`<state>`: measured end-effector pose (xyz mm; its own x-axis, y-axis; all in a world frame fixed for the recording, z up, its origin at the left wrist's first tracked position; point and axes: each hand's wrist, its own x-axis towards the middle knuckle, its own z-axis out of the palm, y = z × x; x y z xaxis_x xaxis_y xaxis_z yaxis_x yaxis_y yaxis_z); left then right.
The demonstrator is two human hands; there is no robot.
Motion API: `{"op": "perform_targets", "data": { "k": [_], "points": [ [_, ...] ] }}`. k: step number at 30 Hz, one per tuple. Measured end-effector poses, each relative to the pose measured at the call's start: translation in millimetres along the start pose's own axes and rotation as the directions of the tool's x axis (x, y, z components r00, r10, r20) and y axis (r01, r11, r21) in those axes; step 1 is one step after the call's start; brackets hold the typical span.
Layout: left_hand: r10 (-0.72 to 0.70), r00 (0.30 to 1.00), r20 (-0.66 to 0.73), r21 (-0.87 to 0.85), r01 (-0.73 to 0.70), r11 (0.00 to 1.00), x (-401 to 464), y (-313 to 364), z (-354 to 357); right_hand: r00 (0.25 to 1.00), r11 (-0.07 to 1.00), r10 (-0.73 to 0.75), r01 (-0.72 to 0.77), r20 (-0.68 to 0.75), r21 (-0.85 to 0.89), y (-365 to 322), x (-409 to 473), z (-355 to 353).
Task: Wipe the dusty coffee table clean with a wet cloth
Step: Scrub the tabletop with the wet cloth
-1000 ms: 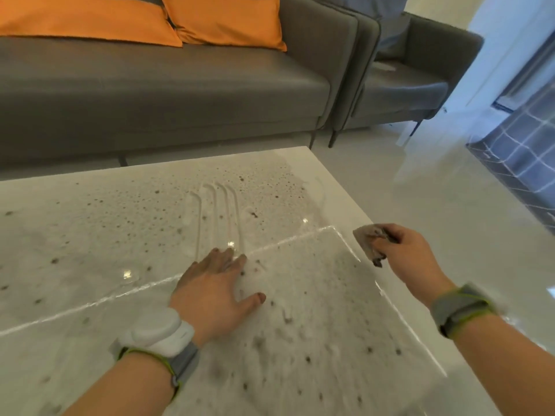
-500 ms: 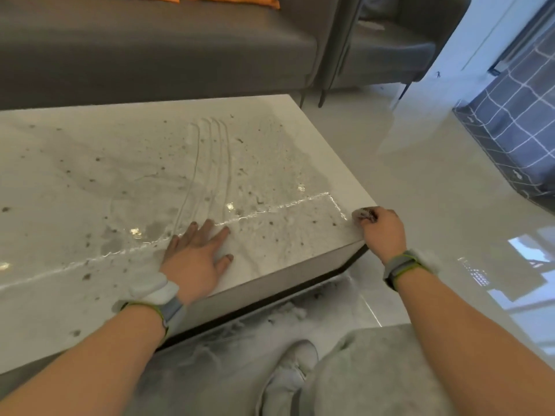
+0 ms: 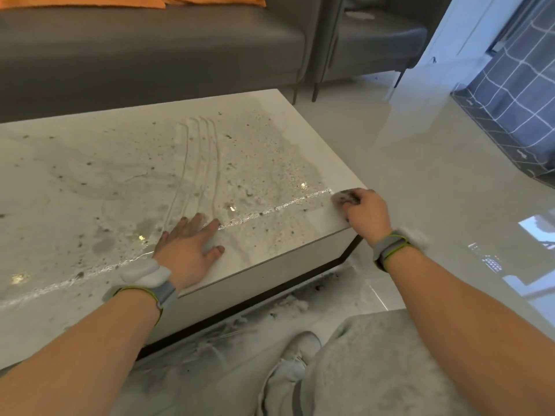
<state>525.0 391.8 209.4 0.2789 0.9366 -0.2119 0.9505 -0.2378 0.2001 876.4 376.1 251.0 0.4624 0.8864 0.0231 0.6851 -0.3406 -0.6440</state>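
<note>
A grey sofa (image 3: 144, 52) fills the upper left of the frame, with a matching armchair (image 3: 372, 37) just right of it at the top. Below them the pale tabletop (image 3: 90, 181) spreads across the left and centre, its right-hand corner reaching toward the middle right. Nearly all of it lies under a grainy coat of dust with dark specks; four finger trails (image 3: 198, 163) run through the dust at centre, and a bright wet line (image 3: 270, 210) crosses it from lower left to the right edge. By this showing the wiping is barely begun: only a narrow strip near the front right corner looks cleaner, and the rest of the surface is left to do. Dust has also fallen on the floor (image 3: 234, 334) under the front edge.

The left hand (image 3: 189, 244) lies flat on the tabletop, grip apart, fingers spread. The right hand (image 3: 365, 211) sits at the right edge, grip clamped on the small, soiled wet cloth (image 3: 344, 198), which touches the tabletop where the wet line ends.

Against the half-second-earlier frame, the hands hold almost the same places; the view has dropped slightly and the cloth sits a little further onto the corner.
</note>
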Motion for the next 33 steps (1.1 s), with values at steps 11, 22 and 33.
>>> {"op": "perform_targets", "data": {
  "k": [11, 22, 33],
  "points": [
    [-0.018, 1.0, 0.015, -0.038, 0.019, 0.999, -2, 1, 0, 0.95, 0.974, -0.202, 0.22, 0.236, -0.051, -16, -23, 15],
    [-0.029, 0.999, 0.028, -0.033, 0.03, 0.999, -3, 4, -5, 0.926, 0.968, -0.19, 0.232, 0.327, -0.094, -16, -41, 11],
    [-0.019, 1.0, -0.006, -0.043, 0.019, 0.999, 4, -1, -2, 0.998, 0.973, 0.06, -0.066, -0.035, -0.221, -3, 10, 4]
  ]
}}
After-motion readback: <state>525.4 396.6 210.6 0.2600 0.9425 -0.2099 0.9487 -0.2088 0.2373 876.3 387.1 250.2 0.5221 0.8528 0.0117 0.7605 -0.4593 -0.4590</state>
